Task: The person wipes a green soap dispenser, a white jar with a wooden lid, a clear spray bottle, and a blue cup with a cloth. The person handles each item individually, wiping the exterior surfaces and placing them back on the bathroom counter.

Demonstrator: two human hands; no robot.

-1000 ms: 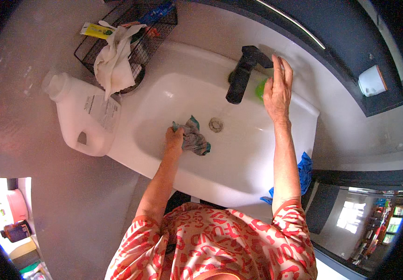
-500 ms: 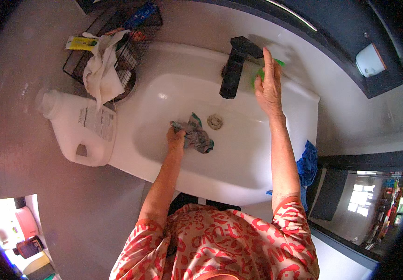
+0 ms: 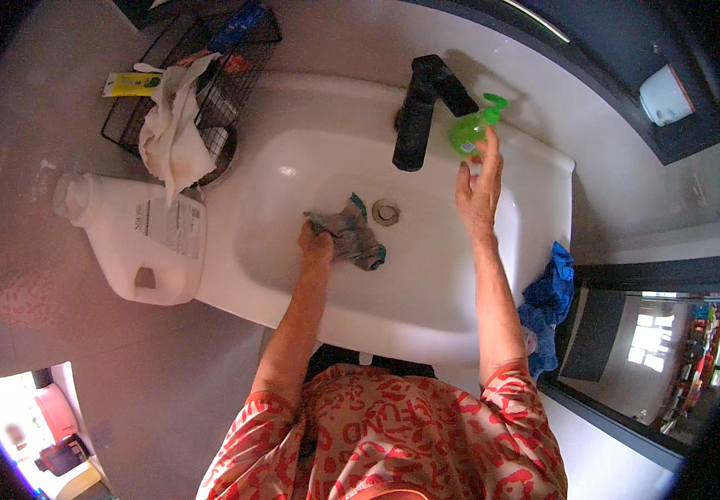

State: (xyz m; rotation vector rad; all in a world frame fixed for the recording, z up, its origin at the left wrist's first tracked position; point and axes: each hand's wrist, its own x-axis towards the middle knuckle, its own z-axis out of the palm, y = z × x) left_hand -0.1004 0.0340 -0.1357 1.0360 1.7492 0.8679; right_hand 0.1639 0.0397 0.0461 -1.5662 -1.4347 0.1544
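Note:
My left hand (image 3: 317,245) grips one end of a crumpled grey-green cloth (image 3: 353,237), which lies in the white sink basin (image 3: 427,275) beside the round drain (image 3: 386,212). Over the basin's right side, my right hand (image 3: 481,187) holds nothing, its fingers apart and pointing away from me. Just beyond those fingertips stands a green pump soap bottle (image 3: 465,136) on the sink's back ledge. To the left of the bottle rises a black faucet (image 3: 414,129); no water is seen running from it.
At the left edge stands a large white jug (image 3: 147,233). Behind it, a black wire basket (image 3: 247,79) holds several items, with a pale cloth (image 3: 175,125) draped over it. A blue cloth (image 3: 550,292) hangs at the right edge. A white cup (image 3: 665,96) sits on a dark shelf.
My right hand has drawn back toward me, away from the faucet's tip, and the green soap bottle now shows more fully. My left hand keeps its hold on the cloth.

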